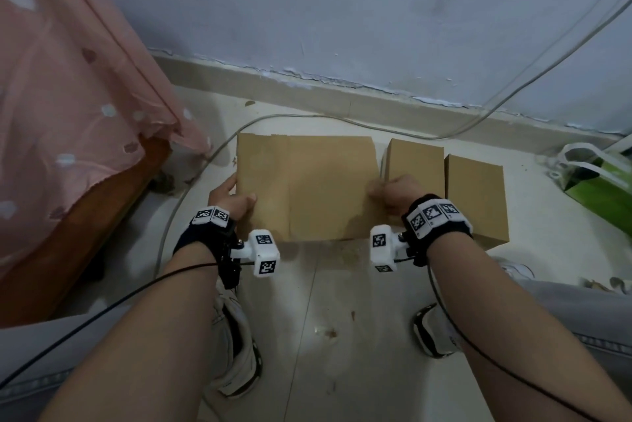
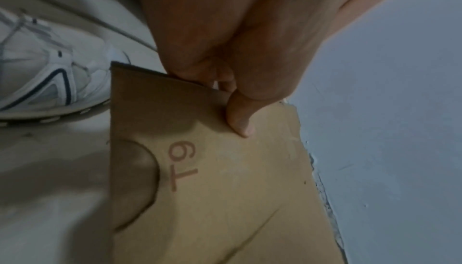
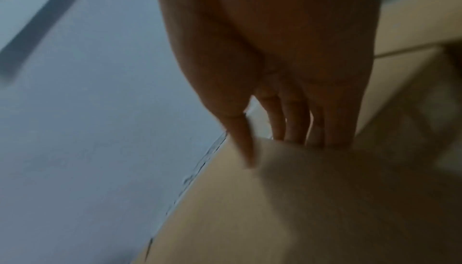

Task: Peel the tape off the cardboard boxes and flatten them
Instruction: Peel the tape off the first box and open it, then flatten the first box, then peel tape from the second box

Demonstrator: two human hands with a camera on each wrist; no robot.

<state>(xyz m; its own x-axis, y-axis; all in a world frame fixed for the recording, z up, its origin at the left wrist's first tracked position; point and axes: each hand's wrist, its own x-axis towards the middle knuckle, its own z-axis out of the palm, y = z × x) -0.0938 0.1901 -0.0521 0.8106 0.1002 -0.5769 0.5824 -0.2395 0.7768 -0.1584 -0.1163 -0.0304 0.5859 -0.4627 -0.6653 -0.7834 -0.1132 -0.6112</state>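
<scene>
Head view looks down on a pale tiled floor [image 1: 342, 319] that meets a blue-grey wall [image 1: 342, 11] along a chipped skirting. At the left hangs a pink dotted cloth [image 1: 68, 96] over a brown wooden edge. On the floor, a flattened cardboard box [image 1: 307, 189] is the biggest piece of card, held between both hands in front of the person's knees. To its right stand two smaller closed cardboard boxes, the nearer one [image 1: 415, 161] just behind the right hand and the farther one [image 1: 475, 196] beside it, the two close together. A green bag with white handles [image 1: 595, 182] lies at the far right by the wall. A thin pale cable [image 1: 307, 117] loops along the floor behind the boxes and up the wall.

The left hand [image 1: 232, 197] grips the flattened box at its left edge, thumb [image 2: 240, 118] pressed on the top face and fingers tucked under; the left wrist view shows a printed "19" [image 2: 183, 166] on the card near the thumb. The right hand [image 1: 393, 194] grips the right edge, its fingers [image 3: 295, 122] curled over the card in the blurred right wrist view. White sneakers, one [image 1: 236, 336] below the left forearm, sit on the floor near the card.
</scene>
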